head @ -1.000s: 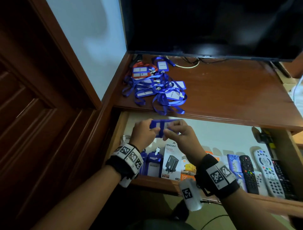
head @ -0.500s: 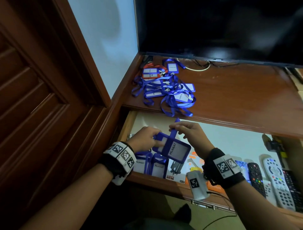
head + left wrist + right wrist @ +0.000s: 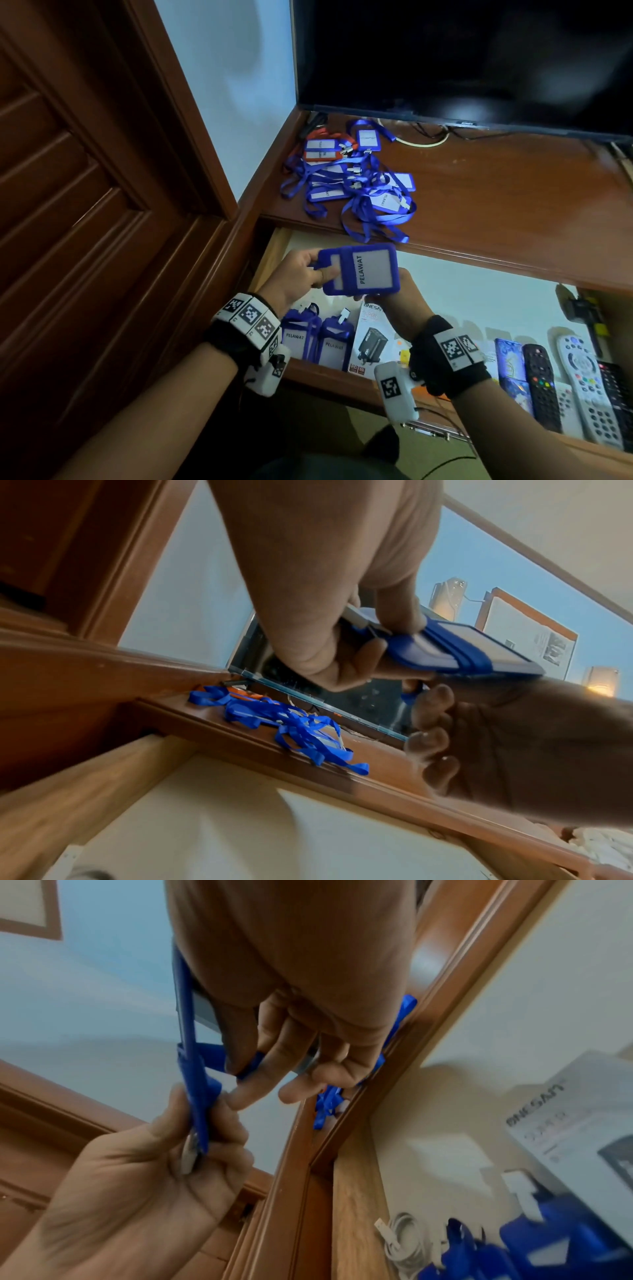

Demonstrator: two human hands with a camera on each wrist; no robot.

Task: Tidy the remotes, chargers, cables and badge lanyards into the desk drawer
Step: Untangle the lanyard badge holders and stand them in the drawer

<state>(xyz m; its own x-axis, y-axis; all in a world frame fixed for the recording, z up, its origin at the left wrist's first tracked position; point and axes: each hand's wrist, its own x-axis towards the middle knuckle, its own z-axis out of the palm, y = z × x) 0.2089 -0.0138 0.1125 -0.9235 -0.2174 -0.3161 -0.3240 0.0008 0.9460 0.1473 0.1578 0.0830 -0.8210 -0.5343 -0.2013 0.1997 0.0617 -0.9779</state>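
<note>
Right now both hands hold one blue badge holder (image 3: 359,270) up over the open drawer (image 3: 479,294). The left hand (image 3: 298,274) pinches its short end, thumb on the front and fingers behind, so the holder stays flat and cannot spin. The right hand (image 3: 400,301) is under the other end, with its fingers curled around the blue strap (image 3: 219,1056) at the back. I think the strap is being wound around the holder to make a small neat bundle, but the wrist views are blurry, so I cannot be sure.

A neat bundle makes sense. Two other blue badge holders (image 3: 318,335) already stand side by side at the left front of the drawer, next to a charger box (image 3: 371,339). The remotes (image 3: 561,383) lie in a row at the right end. A white cable (image 3: 404,1242) sits coiled in the left corner. Things are lined up so more can fit.

A messy pile of lanyards (image 3: 352,181) waits on the table (image 3: 496,205), below the dark TV (image 3: 462,58). Their straps are tangled together, so each one likely has to be pulled free first. Much of the task is left.
</note>
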